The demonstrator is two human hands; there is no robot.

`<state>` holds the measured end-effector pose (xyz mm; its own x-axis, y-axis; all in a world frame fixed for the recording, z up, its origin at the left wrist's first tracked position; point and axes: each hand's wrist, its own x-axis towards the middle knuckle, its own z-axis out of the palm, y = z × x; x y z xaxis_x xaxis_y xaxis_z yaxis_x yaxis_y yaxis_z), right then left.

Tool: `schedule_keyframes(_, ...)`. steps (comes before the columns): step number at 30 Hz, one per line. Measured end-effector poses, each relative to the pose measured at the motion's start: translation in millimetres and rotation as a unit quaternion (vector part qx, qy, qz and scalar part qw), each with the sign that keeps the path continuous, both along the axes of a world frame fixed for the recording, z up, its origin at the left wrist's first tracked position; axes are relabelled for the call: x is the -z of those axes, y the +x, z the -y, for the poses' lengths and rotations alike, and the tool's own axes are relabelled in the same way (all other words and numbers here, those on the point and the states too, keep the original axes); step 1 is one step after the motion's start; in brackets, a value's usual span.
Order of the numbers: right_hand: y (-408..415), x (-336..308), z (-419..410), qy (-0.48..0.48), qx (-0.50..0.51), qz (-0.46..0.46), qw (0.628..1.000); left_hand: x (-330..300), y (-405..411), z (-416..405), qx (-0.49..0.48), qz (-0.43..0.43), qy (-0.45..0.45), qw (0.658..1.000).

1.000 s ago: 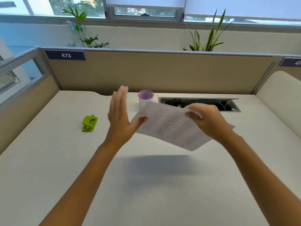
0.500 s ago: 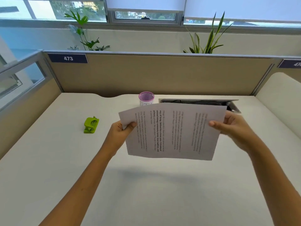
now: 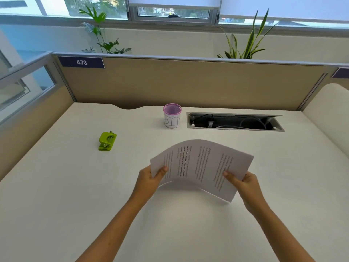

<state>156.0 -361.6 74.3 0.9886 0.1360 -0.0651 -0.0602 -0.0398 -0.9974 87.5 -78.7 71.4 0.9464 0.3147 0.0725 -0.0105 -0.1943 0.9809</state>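
A printed sheet of white paper arches upward just above the white desk, its text running sideways. My left hand pinches its left edge, thumb on top. My right hand pinches the right edge the same way. The sheet's near corner on the right dips toward the desk. A green hole punch lies to the left, apart from both hands. A purple mesh cup with a white label reading BIN stands beyond the paper.
An open cable tray with wires is sunk into the desk at the back right. Beige partitions close the back and left side, with plants behind. A rounded white panel rises at the right.
The paper went from tilted, in my right hand alone, to spread between both hands, then came down toward the desk and bowed upward. The view tipped downward.
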Motion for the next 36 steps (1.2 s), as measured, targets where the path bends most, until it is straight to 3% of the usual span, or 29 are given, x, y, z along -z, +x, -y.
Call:
schedule_keyframes(5, 5.1, -6.9, -3.9, 0.02, 0.005, 0.029, 0.999, -4.8, 3.7, 1.1, -0.012, -0.008, -0.045, 0.999)
schedule_keyframes(11, 4.7, 20.4, -2.6, 0.02, 0.023, -0.025, 0.999, 15.2, 2.3, 10.4, -0.014, -0.044, -0.063, 0.997)
schedule_keyframes(16, 25.5, -0.9, 12.6, -0.045, 0.05, 0.027, 0.997, -2.4, 7.4, -0.7, -0.013, -0.023, -0.07, 0.997)
schedule_keyframes(18, 38.6, -21.5, 20.4, -0.101, 0.043, 0.071, 0.991, -21.5, 10.0, -6.4, -0.013, 0.006, -0.024, 1.0)
schedule_keyframes(23, 59.6, -83.7, 33.0, -0.216, -0.022, 0.237, 0.947, -72.3, 14.1, -4.6, -0.013, 0.058, 0.216, 0.975)
schedule_keyframes(28, 60.4, -131.0, 33.2, -0.218, -0.113, 0.294, 0.924, -95.2, 20.1, 19.6, 0.056, -0.002, 0.345, 0.937)
schedule_keyframes(31, 57.8, -148.4, 32.2, -0.206, -0.128, 0.298, 0.923, -93.4, 23.1, 27.9, 0.086, -0.036, 0.298, 0.95)
schedule_keyframes(36, 58.5, -163.3, 40.4, -0.14, -0.1, 0.277, 0.945, -82.0, 26.4, 26.1, 0.094, 0.01, 0.207, 0.974)
